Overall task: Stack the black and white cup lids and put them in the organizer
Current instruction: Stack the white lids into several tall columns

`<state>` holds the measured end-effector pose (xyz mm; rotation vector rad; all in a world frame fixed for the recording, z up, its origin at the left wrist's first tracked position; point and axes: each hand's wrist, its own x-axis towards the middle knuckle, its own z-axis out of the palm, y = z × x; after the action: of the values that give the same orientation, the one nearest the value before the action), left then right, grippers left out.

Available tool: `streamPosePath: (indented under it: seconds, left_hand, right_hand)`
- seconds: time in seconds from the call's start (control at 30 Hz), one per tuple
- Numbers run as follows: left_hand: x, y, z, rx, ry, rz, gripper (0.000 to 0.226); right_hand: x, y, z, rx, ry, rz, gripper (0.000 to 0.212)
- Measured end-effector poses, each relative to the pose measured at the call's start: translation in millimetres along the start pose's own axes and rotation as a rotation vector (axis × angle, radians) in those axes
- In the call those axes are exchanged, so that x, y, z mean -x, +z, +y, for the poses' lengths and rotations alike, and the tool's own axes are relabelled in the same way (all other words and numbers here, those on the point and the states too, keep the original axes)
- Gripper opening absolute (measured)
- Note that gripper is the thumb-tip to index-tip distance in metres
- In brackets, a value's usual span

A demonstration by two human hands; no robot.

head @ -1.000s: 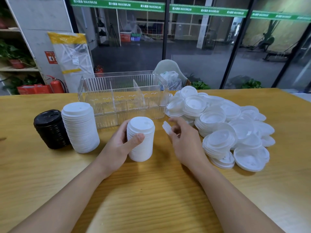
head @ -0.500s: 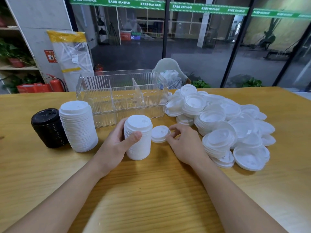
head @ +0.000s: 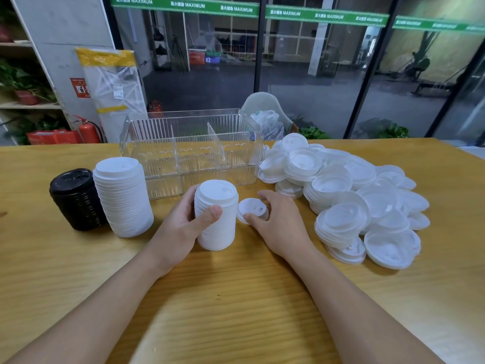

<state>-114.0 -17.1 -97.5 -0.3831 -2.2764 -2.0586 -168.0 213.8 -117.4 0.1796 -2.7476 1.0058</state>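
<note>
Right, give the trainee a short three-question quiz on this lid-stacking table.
1. True or false: the clear ribbed plastic organizer already holds lids.
2. Which hand holds the single white plastic lid? A) left hand B) right hand C) neither
3. Fill in: the short black lid stack stands directly beside the tall white lid stack, on its ____ side in the picture.

Key: 1 false, its compartments look empty. 2 B; the left hand grips the smaller white lid stack. 3 left.

Wooden table (head: 236, 311); glass wall (head: 315, 74) behind; shelf with plants (head: 21, 82) left; fire extinguisher (head: 88, 131).
</note>
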Motion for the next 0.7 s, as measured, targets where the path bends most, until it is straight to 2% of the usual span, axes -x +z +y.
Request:
streamPosePath:
  seconds: [0.13,0.27,0.33,0.37,0.47,0.7]
  left_hand:
    - [0,-1,0,0.0,0.003,-0.002,0.054]
    - [-1,2,-1,0.003,0.006,-0.002,0.057]
    - [-1,3,-1,-0.01,0.013,-0.014,0.06]
    - [-1,4,-2,-0.013,0.019,-0.019,0.061]
    - [-3,5,-4,-0.011,0.037,-0.018,0.061]
    - [-4,3,-7,-0.059,0.047,-0.027,0.063]
  right_hand:
    - [2,-6,-3,-0.131,0.01,0.062,0.061]
    - [6,-27,-19,-0.565,-0.055,0.24,0.041]
    - [11,-30,-32,-0.786,-0.086,0.146,0.041]
    - [14,-28,-37,-0.821,-0.127,0.083,0.042]
    - [19,-21,-44,-0.727,-0.258,-0.007,0.041]
    - [22,-27,-47,-0.526,-0.36,-0.036,0.048]
